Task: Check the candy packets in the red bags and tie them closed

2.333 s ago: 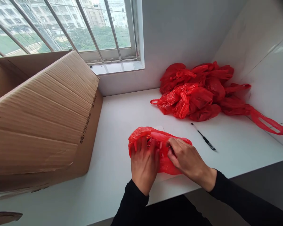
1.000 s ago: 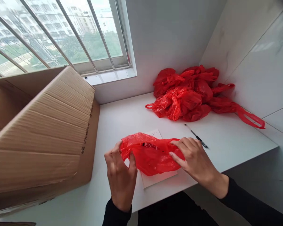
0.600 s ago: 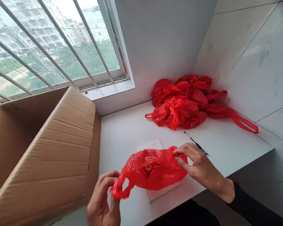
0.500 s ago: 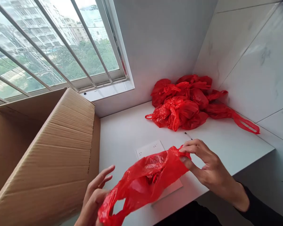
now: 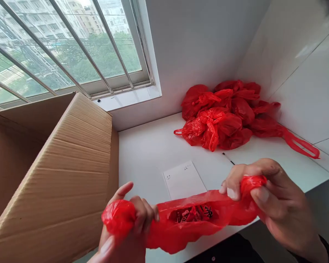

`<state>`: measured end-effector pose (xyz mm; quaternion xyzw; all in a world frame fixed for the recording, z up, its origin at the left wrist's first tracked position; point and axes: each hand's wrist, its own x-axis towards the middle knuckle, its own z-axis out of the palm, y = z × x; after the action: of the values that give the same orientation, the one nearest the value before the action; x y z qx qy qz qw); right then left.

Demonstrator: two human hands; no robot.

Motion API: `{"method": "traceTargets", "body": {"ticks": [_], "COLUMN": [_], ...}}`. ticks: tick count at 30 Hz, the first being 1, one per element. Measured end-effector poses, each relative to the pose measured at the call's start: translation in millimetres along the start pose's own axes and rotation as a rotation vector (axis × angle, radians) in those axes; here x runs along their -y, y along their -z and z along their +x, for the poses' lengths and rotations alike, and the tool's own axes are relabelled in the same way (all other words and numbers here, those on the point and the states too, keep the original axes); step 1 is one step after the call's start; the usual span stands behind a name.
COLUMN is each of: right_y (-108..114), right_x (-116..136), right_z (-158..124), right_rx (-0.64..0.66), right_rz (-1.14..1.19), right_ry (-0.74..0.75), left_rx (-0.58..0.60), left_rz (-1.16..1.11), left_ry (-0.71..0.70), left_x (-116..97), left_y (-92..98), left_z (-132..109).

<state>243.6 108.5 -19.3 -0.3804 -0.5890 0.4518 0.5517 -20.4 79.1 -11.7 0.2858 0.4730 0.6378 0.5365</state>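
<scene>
We hold a red plastic bag (image 5: 178,230) stretched between both hands, on the near side of the white pad (image 5: 183,179), which is our landmark; the bag hides the pad's near end from us. Our left hand (image 5: 142,215) is closed around one end, left of the pad, with one finger sticking out and a bunch of red plastic bulging past the others. Our right hand (image 5: 279,201) grips the other end between thumb and fingers, to the right of the pad. Through the bag's opening we see dark red printed contents (image 5: 190,214), though we cannot make out what they are. The pad lies flat on the white tabletop (image 5: 142,153), small dark writing near its far corners. Beyond it and to the right, we see a heap of crumpled red bags (image 5: 222,117); a pen (image 5: 228,158) lies right of the pad, partly hidden by our right hand. Left of the pad stands an open cardboard box (image 5: 79,160), and beyond the pad, also leftward, is a barred window (image 5: 98,54).
</scene>
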Motion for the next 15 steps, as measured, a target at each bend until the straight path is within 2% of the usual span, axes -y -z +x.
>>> {"method": "traceTargets", "body": {"ticks": [2, 4, 6, 9, 12, 15], "right_y": [-5.3, -12.2, -20.6, -32.5, -38.8, -40.1], "right_x": [1.9, 7.3, 16.4, 30.8, 37.3, 36.2], "right_z": [2.0, 2.9, 4.8, 11.5, 17.7, 17.7], "right_rx": [0.028, 0.121, 0.239, 0.365, 0.390, 0.397], "right_rz": [-0.011, -0.043, -0.096, -0.275, -0.405, -0.420], "right_ry": [-0.006, -0.028, -0.002, 0.139, 0.235, 0.244], "left_rx": [-0.051, -0.049, -0.006, 0.105, 0.182, 0.117], "left_rz": [0.128, 0.228, 0.308, 0.419, 0.525, 0.718], "left_ry": [0.025, 0.060, 0.065, 0.056, -0.024, -0.169], "left_x": [6.7, 13.2, 17.5, 21.2, 28.6, 41.4], "left_y": [-4.0, -13.7, -26.7, -43.0, -47.6, -42.2], "left_z": [-2.6, -7.8, -13.7, -22.4, -35.0, -52.1]}}
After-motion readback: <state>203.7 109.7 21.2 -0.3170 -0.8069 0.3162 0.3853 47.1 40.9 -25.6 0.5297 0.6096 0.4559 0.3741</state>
